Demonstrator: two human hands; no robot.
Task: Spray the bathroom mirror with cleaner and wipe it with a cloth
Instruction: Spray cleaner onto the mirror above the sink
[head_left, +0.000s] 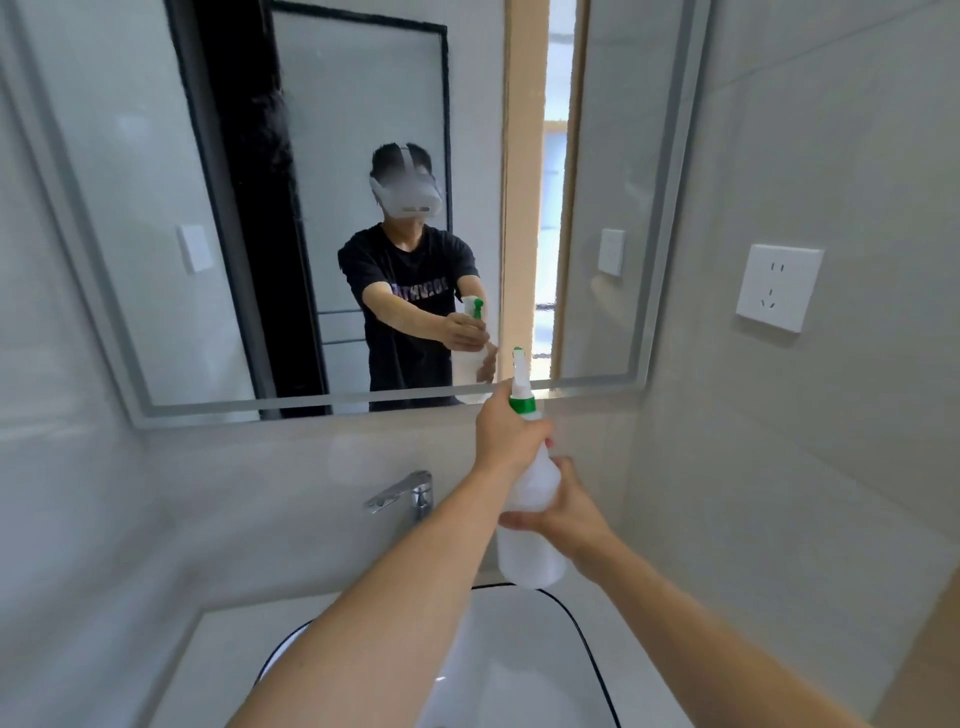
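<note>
A person stands at a bathroom basin, both bare arms stretched toward the mirror (156, 208), a frosted band running round its edge and a light mist clouding the glass. To the left of the hands, a chrome tap (402, 493) juts from the pale tiled wall above the white, dark-rimmed sink (524, 670). The left hand (506, 434) is wrapped around the neck of a translucent white spray bottle (530, 519) just below its green collar, nozzle aimed at the glass; the right hand (566, 512) grips the bottle's body lower down. No label shows on the bottle. The reflection above the hands carries a black T-shirt whose chest lettering is mirrored and too blurred to read. Well to the right of the hands, a white wall socket (779, 288) sits on grey tile.
</note>
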